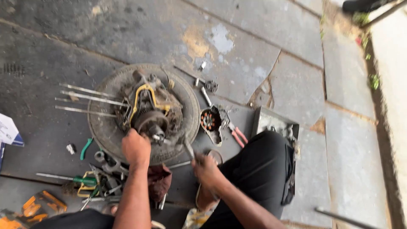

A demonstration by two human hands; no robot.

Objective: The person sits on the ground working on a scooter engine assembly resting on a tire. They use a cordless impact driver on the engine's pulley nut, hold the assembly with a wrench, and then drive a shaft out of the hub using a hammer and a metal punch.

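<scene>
Near edge first: my left hand (135,147) is clamped over the near rim of the dirty round metal hub (151,123), fingers curled shut on it, steadying it. My right hand (206,169) is closed around the handle of a grey metal hammer-like tool (188,148), whose head points to 11 o'clock toward the hub; blur hides whether the head touches metal. The hub sits dead centre of the worn black rubber tyre (106,127) lying flat on the stone-slab floor (296,85), with a yellow curved puller-like bracket (142,99) arched over it at 12 o'clock. My read: to do this step well, keep the left hand low on the hub and clear of the tool's line, strike or pry short and square, and keep the tyre from rocking. At 7 o'clock of the tyre there's a heap of spanners and green-handled screwdrivers (91,180), and a dark red rag (159,180) just beside my left forearm. At 3 o'clock lie an open round part with orange coil windings (208,120) and red-handled pliers (237,135), near but not touching the tyre. Farther right is an open grey metal box (265,118), partly hidden by my knee. At 9 o'clock, long silver rods (87,100) run onto the tyre's edge. Small bolts and a socket (210,86) sit at 1 o'clock, farthest out.
</scene>
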